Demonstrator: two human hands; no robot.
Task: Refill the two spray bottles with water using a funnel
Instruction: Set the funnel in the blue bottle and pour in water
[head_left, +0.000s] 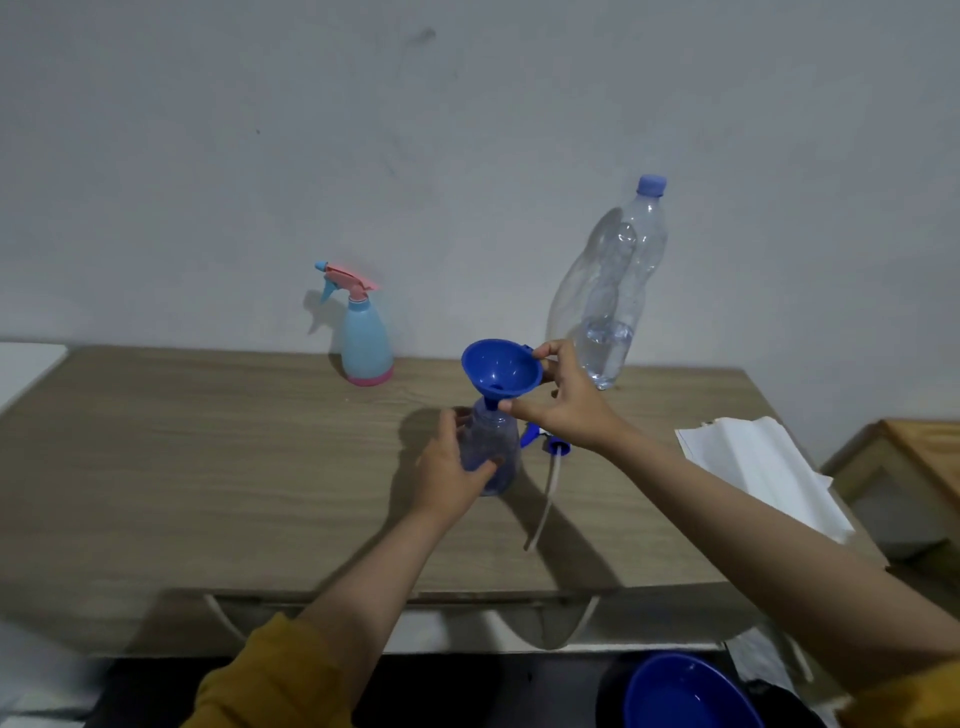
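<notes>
A clear bluish spray bottle (493, 447) stands uncapped in the middle of the wooden table (208, 467). My left hand (449, 467) grips its body. A blue funnel (501, 371) sits with its spout in the bottle's neck, and my right hand (569, 402) pinches the funnel at its rim tab and spout. The bottle's blue trigger head with its white dip tube (548, 467) lies on the table just right of the bottle. A light blue and pink spray bottle (365, 340) stands capped at the back by the wall. A large clear water bottle (618, 291) with a blue cap holds a little water.
White folded paper (763, 467) lies at the table's right end, with a wooden piece of furniture (904, 467) beyond it. A blue bowl (685, 696) sits low in front of the table. A white surface (26, 364) borders the table's left edge.
</notes>
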